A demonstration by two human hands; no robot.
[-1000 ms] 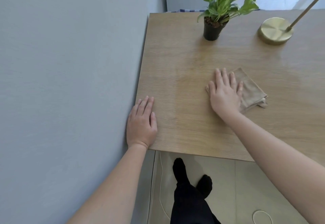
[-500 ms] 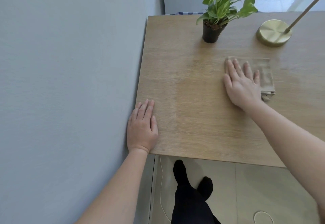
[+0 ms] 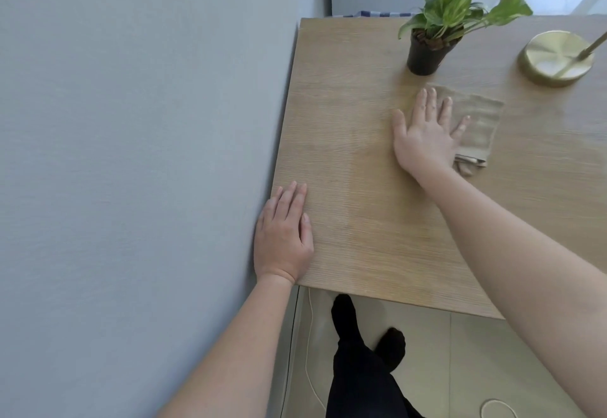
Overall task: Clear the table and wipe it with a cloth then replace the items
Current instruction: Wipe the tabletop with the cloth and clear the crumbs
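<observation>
A folded beige cloth (image 3: 480, 125) lies flat on the light wooden table (image 3: 354, 161). My right hand (image 3: 423, 131) presses on the cloth's left part with straight, spread fingers. My left hand (image 3: 284, 237) rests flat on the table's near left corner, beside the grey wall. A potted green plant in a black pot (image 3: 425, 54) stands just beyond the cloth. A lamp's round brass base (image 3: 556, 58) sits to the plant's right.
The grey wall (image 3: 147, 154) runs along the table's left edge. Below the near edge are tiled floor, my dark-clothed legs (image 3: 361, 368) and a thin white cord (image 3: 308, 352). A blue-striped fabric (image 3: 371, 14) shows behind the table's far edge.
My right hand has slid the cloth away from me, up close to the plant pot. My left hand has stayed in place on the table corner.
</observation>
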